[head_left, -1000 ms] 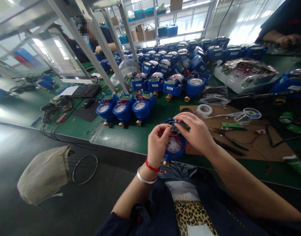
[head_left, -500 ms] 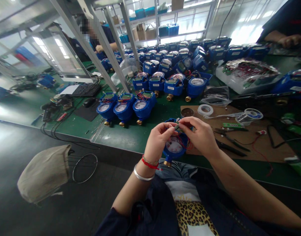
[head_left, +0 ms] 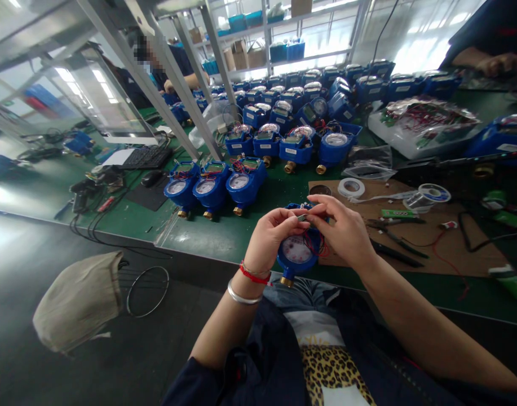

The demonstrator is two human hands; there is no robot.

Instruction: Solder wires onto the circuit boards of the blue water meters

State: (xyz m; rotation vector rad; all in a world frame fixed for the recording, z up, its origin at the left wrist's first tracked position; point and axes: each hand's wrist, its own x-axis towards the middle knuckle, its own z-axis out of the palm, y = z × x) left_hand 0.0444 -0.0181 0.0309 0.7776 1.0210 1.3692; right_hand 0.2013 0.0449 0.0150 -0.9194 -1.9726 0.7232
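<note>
A blue water meter (head_left: 299, 248) with a round dial and a brass fitting sits at the table's front edge, close to my body. Over its upper part, my left hand (head_left: 272, 232) pinches a small green circuit board (head_left: 301, 217) between thumb and fingers. My right hand (head_left: 346, 228) is closed at the board's other end, its fingertips meeting those of the left. Red and dark wires (head_left: 319, 243) hang from the meter below my right fingers. Fingers cover most of the board and the meter's top.
Three blue meters (head_left: 207, 186) stand to the left, with several rows behind. On the right, a brown board (head_left: 453, 254) carries white tape (head_left: 351, 188), a solder spool (head_left: 429, 196) and pliers (head_left: 393, 234). Co-workers' hands (head_left: 501, 65) show at the far side.
The small circuit board has turned flatter between my fingertips, and my right fingers have shifted slightly along it. The meter stays in place; the view has moved a little.
</note>
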